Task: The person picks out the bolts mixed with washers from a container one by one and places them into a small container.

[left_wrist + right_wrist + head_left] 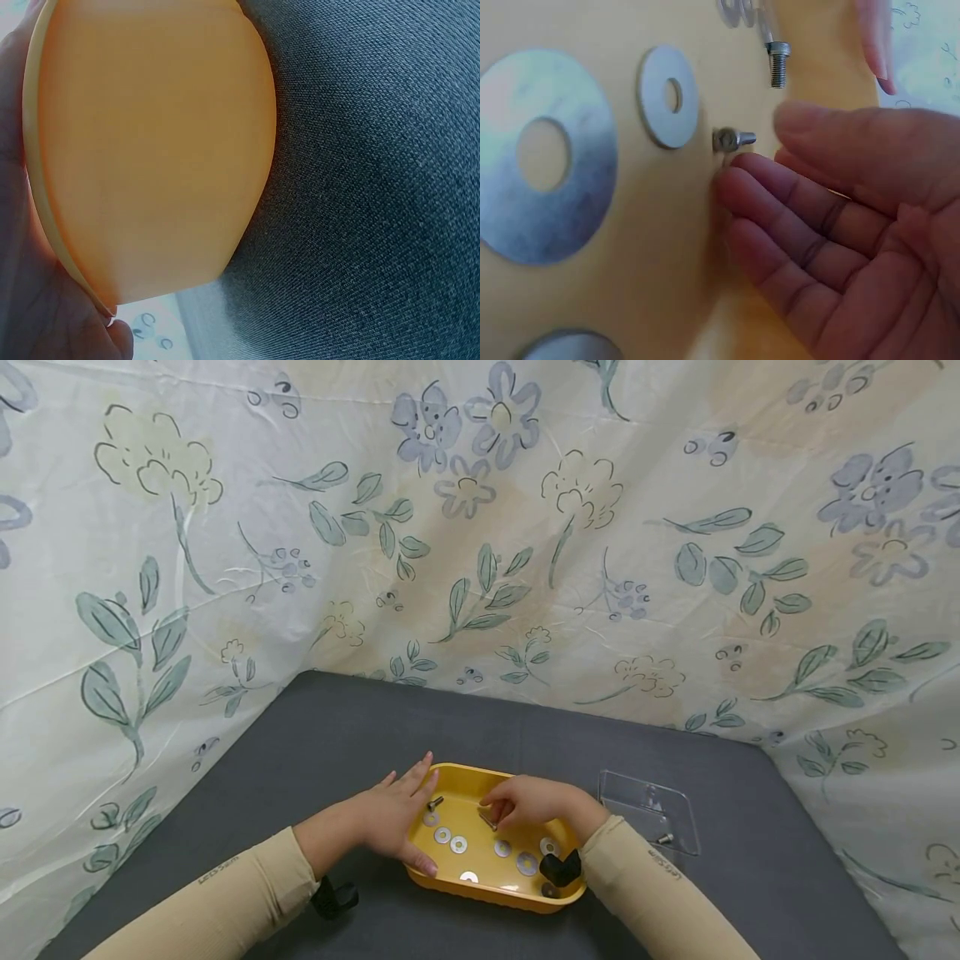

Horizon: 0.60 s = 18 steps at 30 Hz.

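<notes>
A yellow tray holds several flat metal washers, among them a large washer and a smaller washer. My left hand rests along the tray's left rim, fingers spread and thumb over the near side. Inside the tray my right hand reaches down with bent fingers, thumb and fingertips apart. Beside those fingertips lies a small socket-head bolt; contact with it is unclear. A second bolt lies near the tray's left end.
To the right of the yellow tray, a clear plastic tray sits on the dark grey cloth with a bolt in it. Floral-patterned fabric hangs behind and at both sides. Black straps are on both wrists.
</notes>
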Available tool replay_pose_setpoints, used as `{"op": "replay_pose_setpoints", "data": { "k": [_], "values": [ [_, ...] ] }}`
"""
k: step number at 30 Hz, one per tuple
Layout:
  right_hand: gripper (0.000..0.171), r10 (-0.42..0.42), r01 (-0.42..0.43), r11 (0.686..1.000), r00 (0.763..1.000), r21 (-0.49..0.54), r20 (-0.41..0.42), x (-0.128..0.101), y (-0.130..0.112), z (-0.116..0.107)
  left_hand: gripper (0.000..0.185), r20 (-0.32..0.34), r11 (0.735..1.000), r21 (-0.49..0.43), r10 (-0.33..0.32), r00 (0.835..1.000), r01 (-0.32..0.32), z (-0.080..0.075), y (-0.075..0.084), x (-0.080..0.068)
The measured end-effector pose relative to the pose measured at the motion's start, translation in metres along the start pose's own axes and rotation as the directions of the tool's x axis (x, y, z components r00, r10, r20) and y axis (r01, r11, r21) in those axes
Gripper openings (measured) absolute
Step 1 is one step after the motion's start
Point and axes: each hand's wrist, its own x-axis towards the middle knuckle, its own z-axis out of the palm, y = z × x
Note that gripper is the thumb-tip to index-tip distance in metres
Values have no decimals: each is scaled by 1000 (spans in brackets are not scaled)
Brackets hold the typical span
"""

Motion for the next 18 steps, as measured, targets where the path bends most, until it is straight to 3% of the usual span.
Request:
{"op": "replay_pose_setpoints", "data": {
  "k": [18],
  "values": [
    [34, -26, 25, 999, 999, 40, 20, 7, 4, 9, 127, -1, 1000, 1, -7, 1000, 7, -1, 1, 0]
  ]
}}
